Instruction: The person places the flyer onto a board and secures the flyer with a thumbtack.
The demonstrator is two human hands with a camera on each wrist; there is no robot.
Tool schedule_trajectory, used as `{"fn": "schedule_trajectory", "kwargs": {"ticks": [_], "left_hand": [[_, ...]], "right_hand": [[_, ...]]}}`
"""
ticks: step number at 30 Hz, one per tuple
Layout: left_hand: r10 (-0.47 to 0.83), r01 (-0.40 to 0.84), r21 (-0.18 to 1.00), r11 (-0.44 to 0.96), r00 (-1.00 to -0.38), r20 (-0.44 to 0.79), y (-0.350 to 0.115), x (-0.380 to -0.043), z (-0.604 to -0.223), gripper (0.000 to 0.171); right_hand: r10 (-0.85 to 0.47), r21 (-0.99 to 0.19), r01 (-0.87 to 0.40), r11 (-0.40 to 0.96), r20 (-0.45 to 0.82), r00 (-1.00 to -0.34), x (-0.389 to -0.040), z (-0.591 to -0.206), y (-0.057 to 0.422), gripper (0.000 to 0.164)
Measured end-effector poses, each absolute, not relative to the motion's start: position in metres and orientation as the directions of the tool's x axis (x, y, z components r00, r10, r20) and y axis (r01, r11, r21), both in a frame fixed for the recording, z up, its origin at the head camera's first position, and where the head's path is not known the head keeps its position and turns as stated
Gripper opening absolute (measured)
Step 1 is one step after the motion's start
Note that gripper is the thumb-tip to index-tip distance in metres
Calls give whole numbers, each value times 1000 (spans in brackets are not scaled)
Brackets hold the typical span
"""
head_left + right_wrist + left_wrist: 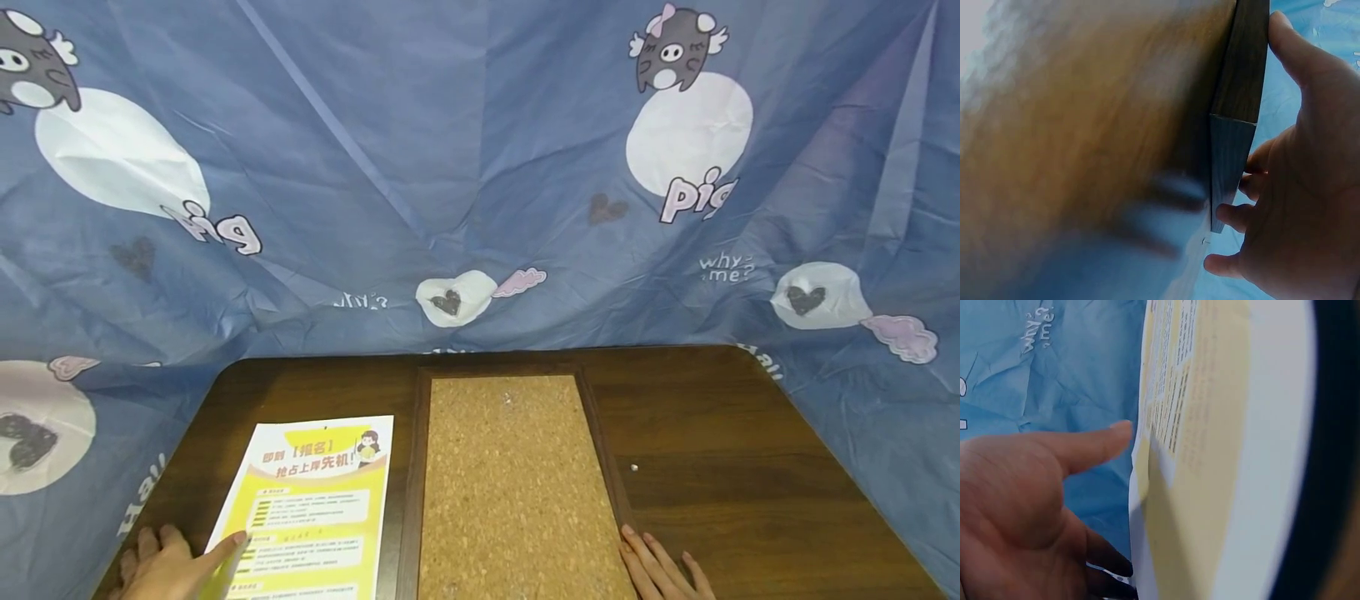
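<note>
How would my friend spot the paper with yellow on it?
Find the dark wooden table, then the cork board in its middle. Left of the board, by the left hand, lies the paper. Unlike the brown board, it is yellow and white, with a cartoon figure near its top right.

The bare left hand [168, 567], near left, has a creased palm [1013, 519] and a rounded thumb tip [1120, 431]; the bare right hand [663, 568], near right, has slim, round-tipped fingers [1236, 217].

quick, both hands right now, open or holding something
Left hand: open, thumb side at the yellow poster's left edge.
Right hand: open, fingers against the cork board's right side.
</note>
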State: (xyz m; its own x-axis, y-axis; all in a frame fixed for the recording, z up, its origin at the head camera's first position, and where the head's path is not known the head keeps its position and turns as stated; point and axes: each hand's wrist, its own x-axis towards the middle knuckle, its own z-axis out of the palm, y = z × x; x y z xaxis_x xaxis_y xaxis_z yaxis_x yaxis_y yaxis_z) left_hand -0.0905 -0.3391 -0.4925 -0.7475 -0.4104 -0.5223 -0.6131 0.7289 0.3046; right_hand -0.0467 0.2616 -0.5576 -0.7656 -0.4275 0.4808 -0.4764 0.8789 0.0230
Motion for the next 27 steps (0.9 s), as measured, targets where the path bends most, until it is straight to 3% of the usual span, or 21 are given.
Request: {"fn": "schedule_trajectory", "kwargs": {"ticks": [7,20,27], "left_hand": [[-425,-585,282,760,-777,-465,-335,-90,-492,140],[-491,-608,246,754,-772,-404,-325,-92,-486,100],[-494,-613,243,752,-767,-408,-323,-93,-485,93]], "right_hand": [[-393,-25,-447,894,434,-811,-45,-555,260,73],[-346,-90,-404,910,370,-862,-41,-552,257,70],[-344,-86,-403,911,378,-859,-40,-553,256,67]]}}
